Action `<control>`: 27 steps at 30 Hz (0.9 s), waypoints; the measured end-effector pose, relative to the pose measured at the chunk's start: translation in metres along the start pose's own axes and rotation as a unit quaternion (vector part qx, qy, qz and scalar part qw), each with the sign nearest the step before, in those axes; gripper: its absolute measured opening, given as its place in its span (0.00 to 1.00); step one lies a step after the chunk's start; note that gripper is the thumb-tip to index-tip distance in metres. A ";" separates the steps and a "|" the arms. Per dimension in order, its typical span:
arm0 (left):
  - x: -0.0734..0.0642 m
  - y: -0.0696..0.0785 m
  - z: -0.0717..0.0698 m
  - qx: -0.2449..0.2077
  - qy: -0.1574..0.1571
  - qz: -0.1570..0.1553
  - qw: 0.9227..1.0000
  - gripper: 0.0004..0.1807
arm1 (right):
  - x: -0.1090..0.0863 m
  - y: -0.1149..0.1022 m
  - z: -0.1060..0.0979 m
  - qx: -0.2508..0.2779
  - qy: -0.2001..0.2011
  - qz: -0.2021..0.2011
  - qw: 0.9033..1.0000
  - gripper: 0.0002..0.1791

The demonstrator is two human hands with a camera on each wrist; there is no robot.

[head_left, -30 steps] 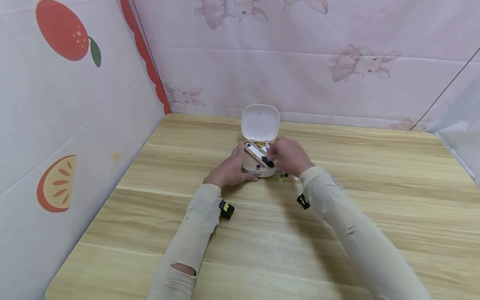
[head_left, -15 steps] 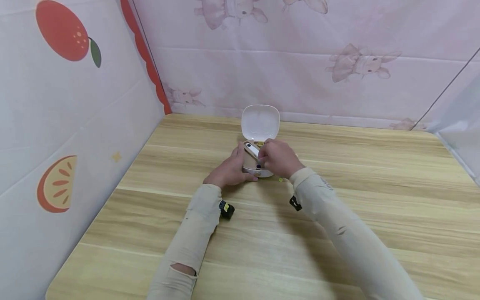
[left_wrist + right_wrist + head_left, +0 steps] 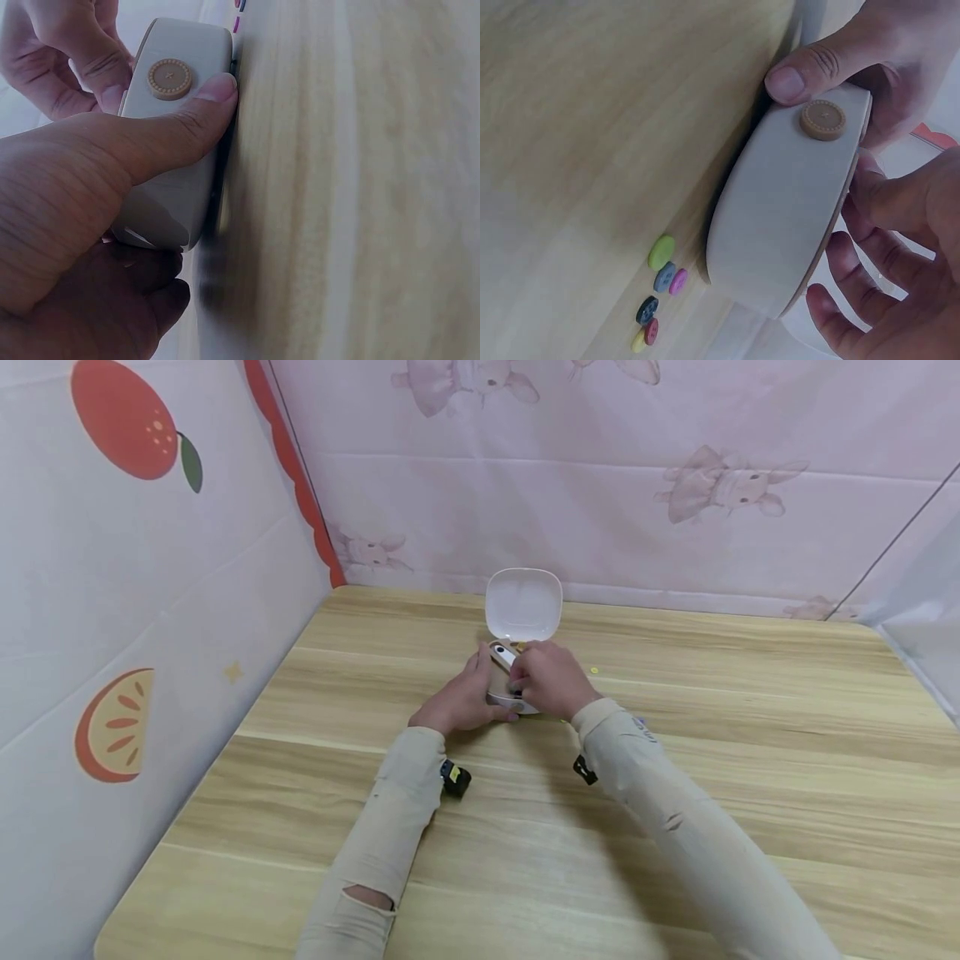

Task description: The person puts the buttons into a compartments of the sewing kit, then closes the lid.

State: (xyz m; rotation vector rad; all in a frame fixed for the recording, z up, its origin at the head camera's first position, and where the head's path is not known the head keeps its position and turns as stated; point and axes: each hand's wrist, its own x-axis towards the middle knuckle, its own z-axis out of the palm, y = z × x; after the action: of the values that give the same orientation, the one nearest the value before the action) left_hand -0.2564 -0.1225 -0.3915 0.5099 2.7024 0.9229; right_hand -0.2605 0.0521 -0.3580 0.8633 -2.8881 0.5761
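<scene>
A white sewing box (image 3: pixel 504 700) stands on the wooden table with its lid (image 3: pixel 523 604) raised. My left hand (image 3: pixel 461 693) grips the box's left side, thumb along the front below a brown button-shaped clasp (image 3: pixel 169 78). My right hand (image 3: pixel 551 681) is over the right part of the tray, its fingers bent and their tips down near the front rim. A small dark thing (image 3: pixel 517 693) shows under those fingertips; whether they pinch it is hidden. A long white tool (image 3: pixel 502 653) with a black dot lies slanted in the tray, partly covered by the right hand.
Several loose buttons lie on the table right of the box, among them a lime green button (image 3: pixel 661 253) and a pink button (image 3: pixel 678 282). A yellow button (image 3: pixel 595 670) lies farther back. Behind the table (image 3: pixel 750 735) hangs a pink printed cloth (image 3: pixel 600 527).
My right hand has moved left and forward across the tray to the box's front, covering the tool's black end. My left hand stays on the box.
</scene>
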 end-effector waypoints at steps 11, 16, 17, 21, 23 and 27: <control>0.001 0.000 0.000 -0.002 -0.004 -0.002 1.000 0.69 | 0.001 0.000 0.002 -0.007 -0.001 0.022 1.000 0.07; 0.001 0.001 -0.001 -0.002 -0.002 0.000 1.000 0.69 | 0.002 -0.001 0.002 -0.011 -0.002 0.025 1.000 0.09; 0.001 0.002 -0.001 -0.003 -0.002 0.002 1.000 0.69 | 0.002 -0.001 0.002 -0.013 -0.002 0.025 1.000 0.09; 0.000 0.003 -0.002 -0.004 -0.001 0.003 1.000 0.69 | 0.003 -0.002 0.002 -0.021 0.000 0.024 0.999 0.10; 0.001 0.002 -0.002 -0.004 -0.001 0.001 1.000 0.69 | 0.003 -0.002 0.001 -0.023 0.000 0.023 0.999 0.11; 0.001 0.002 -0.002 -0.004 -0.002 -0.004 1.000 0.69 | 0.003 -0.004 0.000 -0.028 0.000 0.023 0.999 0.10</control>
State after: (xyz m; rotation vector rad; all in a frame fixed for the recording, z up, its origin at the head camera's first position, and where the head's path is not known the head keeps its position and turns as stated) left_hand -0.2577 -0.1219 -0.3890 0.4979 2.6937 0.9295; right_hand -0.2612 0.0472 -0.3565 0.7904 -2.9162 0.4978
